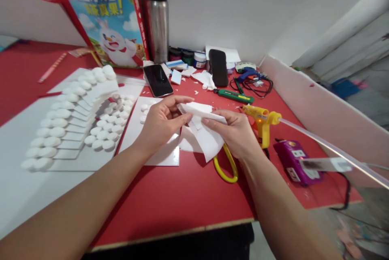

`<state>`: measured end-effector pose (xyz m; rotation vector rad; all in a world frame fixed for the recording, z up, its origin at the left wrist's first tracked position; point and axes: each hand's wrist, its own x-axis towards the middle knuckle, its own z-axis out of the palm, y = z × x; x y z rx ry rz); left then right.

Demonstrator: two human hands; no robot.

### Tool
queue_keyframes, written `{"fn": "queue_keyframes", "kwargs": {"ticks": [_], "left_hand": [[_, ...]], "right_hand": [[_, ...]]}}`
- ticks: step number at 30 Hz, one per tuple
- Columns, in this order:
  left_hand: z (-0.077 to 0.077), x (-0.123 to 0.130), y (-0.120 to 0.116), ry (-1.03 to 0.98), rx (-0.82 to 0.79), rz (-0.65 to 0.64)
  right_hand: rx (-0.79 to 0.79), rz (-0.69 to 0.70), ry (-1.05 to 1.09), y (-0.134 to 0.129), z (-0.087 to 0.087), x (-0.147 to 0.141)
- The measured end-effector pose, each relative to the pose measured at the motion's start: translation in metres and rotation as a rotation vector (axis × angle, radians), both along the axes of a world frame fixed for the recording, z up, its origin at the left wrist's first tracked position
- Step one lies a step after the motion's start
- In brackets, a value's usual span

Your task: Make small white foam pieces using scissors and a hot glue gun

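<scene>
- Left hand (161,123) pinching one side of a white paper piece (210,142) between thumb and fingers.
- Right hand (236,132) gripping the other side — the paper is held above the red counter (182,199).
- Yellow glue gun (263,130) just right of the right hand.

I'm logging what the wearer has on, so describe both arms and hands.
The left hand and right hand are bare, with no gloves, rings or bracelets visible. The left forearm and right forearm are uncovered too: no sleeve, watch or cable shows on either.
</scene>
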<state>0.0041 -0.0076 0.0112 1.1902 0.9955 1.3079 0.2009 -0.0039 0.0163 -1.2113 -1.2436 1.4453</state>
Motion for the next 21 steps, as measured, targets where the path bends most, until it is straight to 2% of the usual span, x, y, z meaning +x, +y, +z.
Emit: {"fn": "queue_keyframes", "kwargs": {"ticks": [4, 12, 21], "left_hand": [[0.0, -0.006, 0.003, 0.05, -0.046, -0.091], [0.005, -0.014, 0.004, 0.081, -0.04, -0.23], [0.004, -0.024, 0.009, 0.003, -0.011, -0.229]], "right_hand": [[0.011, 0.006, -0.075, 0.001, 0.004, 0.003], [0.043, 0.084, -0.221, -0.003, 0.012, 0.001], [0.162, 0.041, -0.202, -0.002, 0.011, 0.002]]}}
